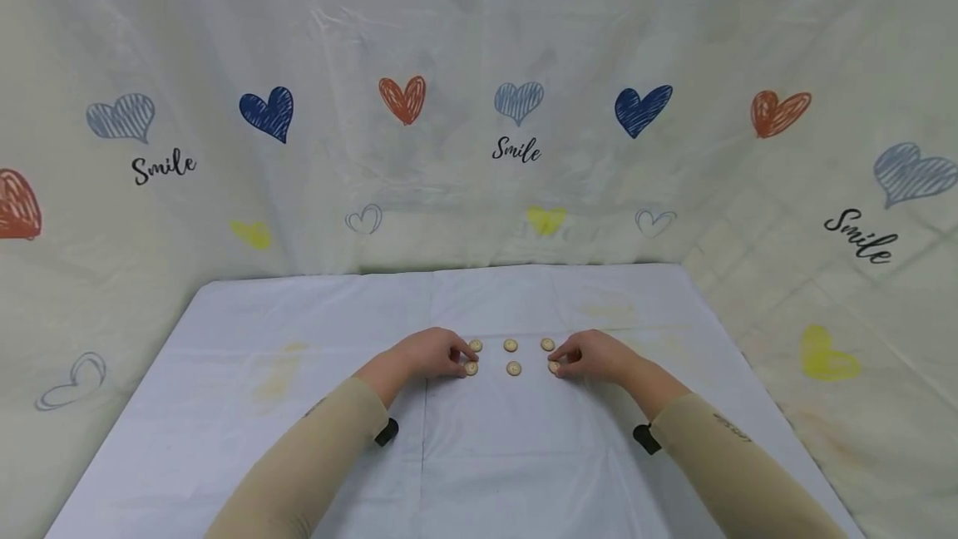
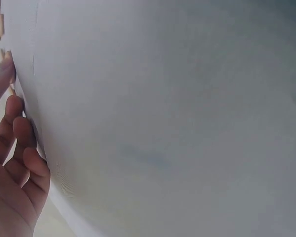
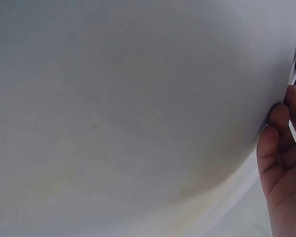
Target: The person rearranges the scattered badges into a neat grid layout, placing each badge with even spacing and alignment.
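Observation:
Several small round beige discs, wood-like with faint marks on top, lie in two short rows on the white cloth. My left hand (image 1: 437,353) pinches the near-left disc (image 1: 471,368) between thumb and finger; the far-left disc (image 1: 476,345) lies just beyond its fingertips. On the other side, my right hand (image 1: 595,355) holds the near-right disc (image 1: 554,367) by its edge, below the far-right disc (image 1: 548,344). Between the hands are a far middle disc (image 1: 511,345) and a near middle disc (image 1: 513,368), untouched. Both wrist views show mostly cloth, with curled fingers at the edge.
A white cloth (image 1: 494,456) with creases and faint yellow stains covers the table. Behind and beside it hangs a pale curtain (image 1: 449,181) printed with hearts and "Smile". Dark wrist devices are partly visible under both beige sleeves.

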`<action>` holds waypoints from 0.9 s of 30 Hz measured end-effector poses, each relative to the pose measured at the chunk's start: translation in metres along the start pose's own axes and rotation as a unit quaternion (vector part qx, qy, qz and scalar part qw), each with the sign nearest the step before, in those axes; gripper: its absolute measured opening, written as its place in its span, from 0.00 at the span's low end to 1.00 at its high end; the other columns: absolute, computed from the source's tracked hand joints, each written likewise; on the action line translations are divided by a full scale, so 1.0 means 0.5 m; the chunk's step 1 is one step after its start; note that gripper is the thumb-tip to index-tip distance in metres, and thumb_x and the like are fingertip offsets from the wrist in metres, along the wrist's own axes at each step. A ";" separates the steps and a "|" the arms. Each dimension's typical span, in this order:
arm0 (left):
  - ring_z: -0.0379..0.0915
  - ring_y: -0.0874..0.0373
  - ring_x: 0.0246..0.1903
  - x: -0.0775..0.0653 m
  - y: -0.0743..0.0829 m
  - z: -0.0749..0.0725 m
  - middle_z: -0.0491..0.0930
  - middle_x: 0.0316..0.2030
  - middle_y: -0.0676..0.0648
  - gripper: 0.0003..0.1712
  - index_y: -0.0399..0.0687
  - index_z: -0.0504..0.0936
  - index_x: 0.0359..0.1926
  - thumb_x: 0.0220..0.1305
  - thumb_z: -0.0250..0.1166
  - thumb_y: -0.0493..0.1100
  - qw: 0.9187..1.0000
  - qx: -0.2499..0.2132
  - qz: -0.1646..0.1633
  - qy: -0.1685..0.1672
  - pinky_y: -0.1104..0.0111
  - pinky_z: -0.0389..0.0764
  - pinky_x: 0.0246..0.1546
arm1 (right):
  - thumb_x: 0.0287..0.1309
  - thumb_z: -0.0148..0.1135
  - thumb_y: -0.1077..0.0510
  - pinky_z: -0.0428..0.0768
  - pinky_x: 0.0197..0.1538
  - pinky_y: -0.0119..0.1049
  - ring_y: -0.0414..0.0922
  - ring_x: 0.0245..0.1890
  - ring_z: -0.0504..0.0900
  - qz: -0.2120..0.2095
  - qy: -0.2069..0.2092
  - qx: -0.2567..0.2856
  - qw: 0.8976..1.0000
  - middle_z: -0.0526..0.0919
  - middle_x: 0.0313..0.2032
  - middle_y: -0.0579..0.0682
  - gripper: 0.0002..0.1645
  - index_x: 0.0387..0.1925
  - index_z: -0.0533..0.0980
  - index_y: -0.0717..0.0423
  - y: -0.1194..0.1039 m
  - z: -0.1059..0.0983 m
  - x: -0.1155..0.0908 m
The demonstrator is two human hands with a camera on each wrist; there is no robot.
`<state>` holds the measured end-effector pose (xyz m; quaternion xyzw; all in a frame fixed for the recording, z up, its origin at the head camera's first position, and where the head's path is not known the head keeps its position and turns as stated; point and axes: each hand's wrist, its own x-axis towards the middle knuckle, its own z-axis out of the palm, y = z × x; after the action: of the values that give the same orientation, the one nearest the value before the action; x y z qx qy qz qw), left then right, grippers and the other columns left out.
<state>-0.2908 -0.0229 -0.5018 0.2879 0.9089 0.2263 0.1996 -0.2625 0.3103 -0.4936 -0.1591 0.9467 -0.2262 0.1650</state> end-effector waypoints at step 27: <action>0.75 0.61 0.46 -0.131 -0.014 -0.017 0.78 0.48 0.59 0.26 0.66 0.80 0.62 0.64 0.66 0.59 0.997 0.060 0.006 0.056 0.62 0.75 0.49 | 0.56 0.69 0.36 0.78 0.48 0.46 0.46 0.44 0.78 -0.030 0.100 -0.063 0.993 0.81 0.43 0.44 0.31 0.58 0.81 0.44 -0.010 0.007 -0.064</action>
<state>-0.2485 -0.0710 -0.4831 0.2913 0.9289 0.1885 0.1291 -0.2314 0.3166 -0.4866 -0.1742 0.9656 -0.1855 0.0526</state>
